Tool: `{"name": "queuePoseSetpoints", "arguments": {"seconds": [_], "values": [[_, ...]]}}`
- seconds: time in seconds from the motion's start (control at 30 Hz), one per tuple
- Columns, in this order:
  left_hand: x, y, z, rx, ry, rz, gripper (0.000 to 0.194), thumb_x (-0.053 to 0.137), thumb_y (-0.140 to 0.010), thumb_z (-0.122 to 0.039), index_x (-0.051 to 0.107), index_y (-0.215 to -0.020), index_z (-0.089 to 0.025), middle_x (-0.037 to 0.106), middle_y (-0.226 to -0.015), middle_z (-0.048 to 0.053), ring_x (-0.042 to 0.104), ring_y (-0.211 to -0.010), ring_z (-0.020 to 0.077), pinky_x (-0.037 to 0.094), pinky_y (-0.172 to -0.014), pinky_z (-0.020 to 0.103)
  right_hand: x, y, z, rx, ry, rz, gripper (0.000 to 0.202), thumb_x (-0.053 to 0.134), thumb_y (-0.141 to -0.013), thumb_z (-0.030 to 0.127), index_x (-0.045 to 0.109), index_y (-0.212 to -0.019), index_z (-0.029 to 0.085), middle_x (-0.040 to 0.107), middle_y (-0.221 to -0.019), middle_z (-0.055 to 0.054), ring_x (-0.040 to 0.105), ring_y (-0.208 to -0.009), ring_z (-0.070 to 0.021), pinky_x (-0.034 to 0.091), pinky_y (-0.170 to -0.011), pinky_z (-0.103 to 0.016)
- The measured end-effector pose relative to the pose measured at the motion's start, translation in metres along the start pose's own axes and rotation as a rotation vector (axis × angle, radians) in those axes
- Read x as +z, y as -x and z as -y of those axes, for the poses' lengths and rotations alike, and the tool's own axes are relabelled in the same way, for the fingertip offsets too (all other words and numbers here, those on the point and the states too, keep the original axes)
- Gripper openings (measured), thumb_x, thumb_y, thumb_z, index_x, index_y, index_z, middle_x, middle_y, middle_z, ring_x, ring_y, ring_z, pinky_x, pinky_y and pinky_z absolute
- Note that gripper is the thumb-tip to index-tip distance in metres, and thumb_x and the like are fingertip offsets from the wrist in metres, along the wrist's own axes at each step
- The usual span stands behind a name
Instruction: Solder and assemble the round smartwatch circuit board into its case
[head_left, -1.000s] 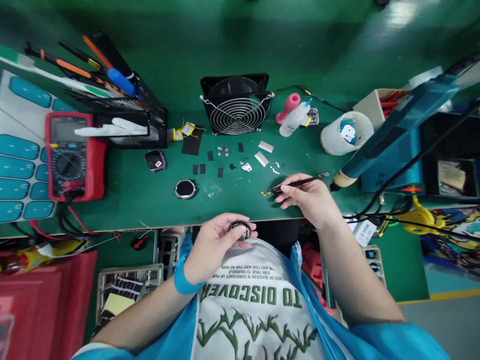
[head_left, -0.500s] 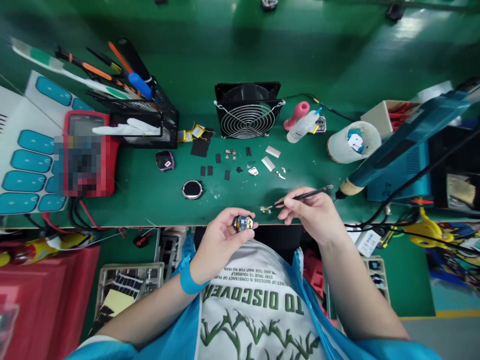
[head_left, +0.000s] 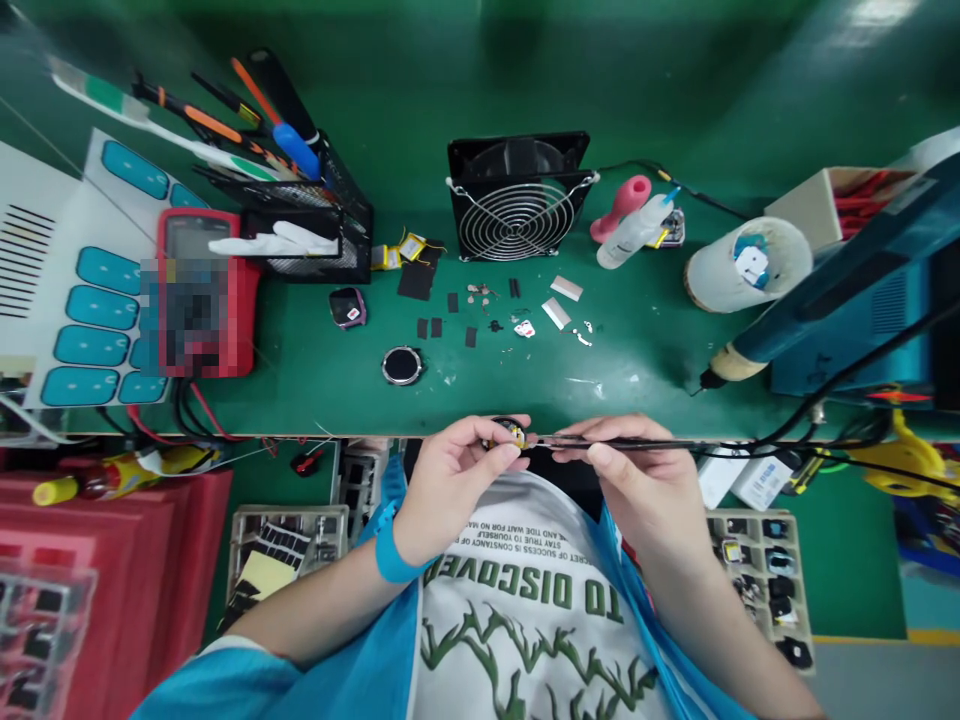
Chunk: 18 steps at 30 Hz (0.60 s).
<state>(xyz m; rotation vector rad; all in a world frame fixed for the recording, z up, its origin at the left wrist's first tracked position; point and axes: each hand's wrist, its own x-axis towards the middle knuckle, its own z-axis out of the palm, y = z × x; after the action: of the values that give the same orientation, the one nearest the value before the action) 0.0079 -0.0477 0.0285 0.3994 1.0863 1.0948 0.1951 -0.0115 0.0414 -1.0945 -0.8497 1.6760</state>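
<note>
In my left hand [head_left: 461, 470] is a small round watch body [head_left: 504, 431], pinched between thumb and fingers with its electronics exposed. My right hand [head_left: 649, 475] grips thin black tweezers [head_left: 564, 442], their tips at the right side of the watch body. Whatever sits between those tips is too small to make out. Both hands are at the bench's front edge, above my lap. Ahead on the green bench [head_left: 337, 400] lie a round watch face [head_left: 403, 365], a purple-rimmed watch [head_left: 348, 308] and several small loose parts [head_left: 523, 328].
A fan [head_left: 517, 200] stands at the back, a squeeze bottle [head_left: 634, 232] beside it. To the right are a white cup [head_left: 701, 270] and a soldering iron [head_left: 795, 300] angled over the bench. A red multimeter [head_left: 244, 330] and black mesh holder [head_left: 352, 240] stand left.
My right hand has brought the tweezers down and left, up to the watch body in my left hand. The watch body is now tilted. The camera view has shifted, moving bench items rightward.
</note>
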Motion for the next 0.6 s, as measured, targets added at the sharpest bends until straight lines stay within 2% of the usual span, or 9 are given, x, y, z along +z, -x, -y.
{"name": "queuePoseSetpoints", "arguments": {"seconds": [0.27, 0.47, 0.53, 0.6], "values": [[0.002, 0.002, -0.001, 0.005, 0.055, 0.011, 0.014, 0.088, -0.083, -0.025, 0.077, -0.087, -0.016, 0.08, -0.114, 0.005, 0.079, -0.096, 0.0152, 0.069, -0.084, 0.023, 0.001, 0.007, -0.011, -0.051, -0.028, 0.007, 0.009, 0.084, -0.085, 0.025, 0.08, -0.092, 0.026, 0.083, -0.094, -0.001, 0.082, -0.087, -0.0187, 0.069, -0.078, -0.029], [0.003, 0.006, -0.003, 0.02, 0.018, 0.011, 0.011, 0.085, -0.086, -0.024, 0.077, -0.088, -0.017, 0.08, -0.116, 0.005, 0.079, -0.099, 0.0157, 0.069, -0.085, 0.024, 0.001, 0.011, -0.009, -0.047, 0.013, -0.004, 0.006, 0.083, -0.086, 0.024, 0.08, -0.09, 0.026, 0.083, -0.091, -0.001, 0.081, -0.08, -0.0175, 0.069, -0.076, -0.029], [0.003, 0.008, -0.003, 0.039, -0.009, 0.019, 0.01, 0.082, -0.089, -0.025, 0.077, -0.094, -0.018, 0.08, -0.115, 0.005, 0.078, -0.1, 0.0164, 0.069, -0.086, 0.024, 0.0, 0.015, -0.008, -0.079, 0.057, -0.036, 0.004, 0.082, -0.087, 0.023, 0.08, -0.09, 0.026, 0.083, -0.089, -0.001, 0.081, -0.079, -0.0183, 0.069, -0.078, -0.032], [0.004, 0.009, -0.003, 0.051, -0.022, 0.031, 0.022, 0.08, -0.091, -0.026, 0.076, -0.112, -0.021, 0.08, -0.114, 0.006, 0.078, -0.101, 0.0177, 0.07, -0.084, 0.026, 0.0, 0.018, -0.006, -0.121, 0.091, -0.077, 0.005, 0.081, -0.088, 0.023, 0.08, -0.091, 0.027, 0.083, -0.09, -0.001, 0.082, -0.081, -0.0187, 0.069, -0.081, -0.033]]}}
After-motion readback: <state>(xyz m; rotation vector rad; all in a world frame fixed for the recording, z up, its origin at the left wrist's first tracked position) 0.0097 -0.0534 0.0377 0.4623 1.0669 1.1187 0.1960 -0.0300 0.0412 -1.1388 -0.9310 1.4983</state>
